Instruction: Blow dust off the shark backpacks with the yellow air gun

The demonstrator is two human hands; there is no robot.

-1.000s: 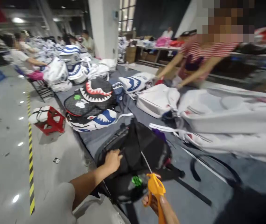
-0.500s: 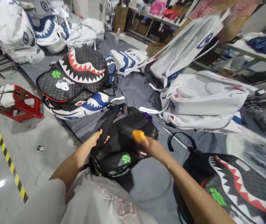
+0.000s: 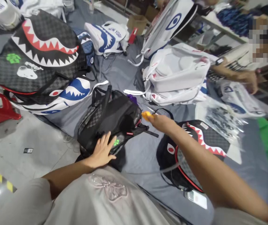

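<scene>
A black backpack (image 3: 108, 118) with a dark checkered side and a green patch lies in front of me on the grey cloth. My left hand (image 3: 103, 150) rests on its near part, fingers spread. Beyond the bag's right end, my right hand (image 3: 161, 122) is closed around a small orange tool that looks like an air blow gun (image 3: 146, 115); its tip is hard to make out. A thin pale hose (image 3: 170, 168) curves below my right forearm. Something purple (image 3: 132, 99) shows at the backpack's far edge.
Checkered shark-mouth backpacks lie at left (image 3: 44, 50) and right (image 3: 203, 137), the right one partly behind my forearm. White backpacks (image 3: 178, 72) stand beyond. A red stool (image 3: 0, 106) is at left. Another person's hand (image 3: 248, 79) appears at far right, near plastic-wrapped goods (image 3: 239, 97).
My left hand has let go of the strap and now lies flat on the backpack. My right hand has moved the orange tool off the bag toward its right end. The camera view has shifted.
</scene>
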